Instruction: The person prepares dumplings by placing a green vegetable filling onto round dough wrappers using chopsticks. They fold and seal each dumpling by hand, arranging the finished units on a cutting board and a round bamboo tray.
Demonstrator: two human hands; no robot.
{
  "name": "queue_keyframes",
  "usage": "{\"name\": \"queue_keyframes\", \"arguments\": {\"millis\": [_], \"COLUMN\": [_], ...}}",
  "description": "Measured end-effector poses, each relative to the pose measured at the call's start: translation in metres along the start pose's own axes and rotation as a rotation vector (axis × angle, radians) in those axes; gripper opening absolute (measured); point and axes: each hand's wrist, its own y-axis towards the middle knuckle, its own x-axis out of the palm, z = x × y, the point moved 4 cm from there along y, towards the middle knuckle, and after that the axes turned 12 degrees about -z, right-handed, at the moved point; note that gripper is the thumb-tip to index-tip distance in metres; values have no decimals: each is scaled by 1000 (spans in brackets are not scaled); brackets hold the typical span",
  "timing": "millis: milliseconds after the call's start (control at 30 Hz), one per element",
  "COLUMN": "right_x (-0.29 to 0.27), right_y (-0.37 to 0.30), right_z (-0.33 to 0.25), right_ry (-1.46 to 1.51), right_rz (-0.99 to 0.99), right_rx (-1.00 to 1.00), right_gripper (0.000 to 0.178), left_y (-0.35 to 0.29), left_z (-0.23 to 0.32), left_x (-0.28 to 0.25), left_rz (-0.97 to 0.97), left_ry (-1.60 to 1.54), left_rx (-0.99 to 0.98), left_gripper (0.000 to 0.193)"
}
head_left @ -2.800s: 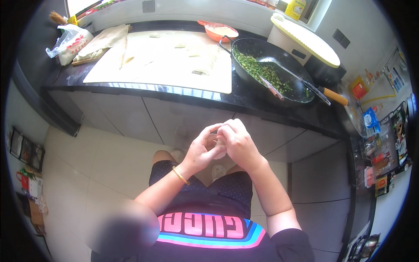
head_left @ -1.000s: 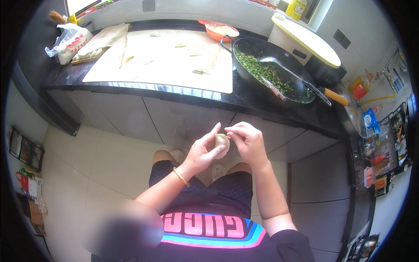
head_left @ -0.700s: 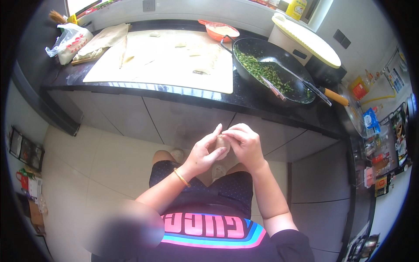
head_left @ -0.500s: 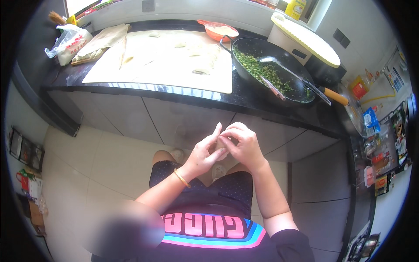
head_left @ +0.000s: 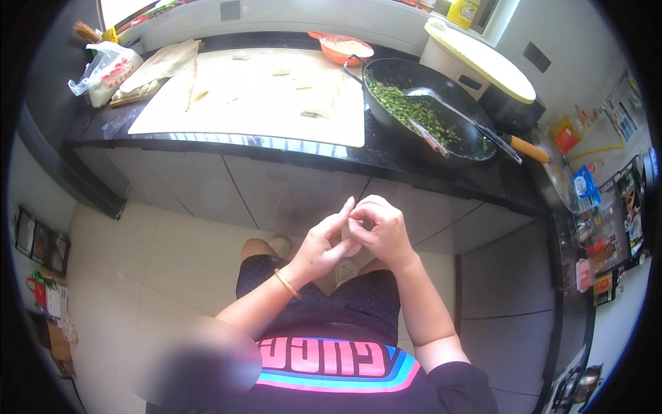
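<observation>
At the near edge, a dark shirt with a pink and blue print (head_left: 324, 366) is seen, its left side lost behind a blurred patch (head_left: 203, 366). Above the lap, the hands are brought together on one small pale dough piece (head_left: 347, 232). It is cupped between the thumb and fingers of the left hand (head_left: 324, 243), probably so that it is kept steady, while the curled thumb and forefinger of the right hand (head_left: 380, 226) are closed at its upper edge, as if fine pressing were needed there. Most of the dough is hidden by the fingers, so its shape cannot be made out. Beyond, on the dark counter (head_left: 407, 165), a white board (head_left: 227, 103) is laid within easy reach; its pale bits are almost washed out by glare. Just to its right a black pan (head_left: 386, 127) is set, presumably so that the chopped green mix (head_left: 407, 103) can be reached; a ladle (head_left: 452, 110) is left in it. Farther back, an orange bowl (head_left: 345, 52) is placed behind the board, and a pale sheet (head_left: 162, 65) at its left, whether dough or cloth cannot be told. The window (head_left: 124, 10) is cut off by the upper rim
</observation>
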Motion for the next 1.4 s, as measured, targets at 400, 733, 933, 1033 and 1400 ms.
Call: {"name": "queue_keyframes", "arguments": {"millis": [400, 733, 933, 1033, 1400], "right_x": [-1, 8, 5, 8, 8], "right_y": [-6, -11, -12, -14, -16], "right_z": [8, 10, 11, 10, 16], "right_ry": [84, 229, 160, 109, 156], "right_rz": [-7, 105, 47, 127, 89], "right_rx": [101, 164, 182, 104, 168], "right_gripper": [6, 5, 6, 6, 8], "left_y": [1, 0, 2, 3, 5], "left_z": [0, 5, 0, 5, -3], "left_x": [-1, -3, 2, 7, 3], "left_rz": [17, 106, 67, 43, 57], "left_ry": [-121, 33, -105, -115, 74], "left_rx": [-12, -67, -30, -71, 2], "left_gripper": [56, 50, 51, 53, 47]}}
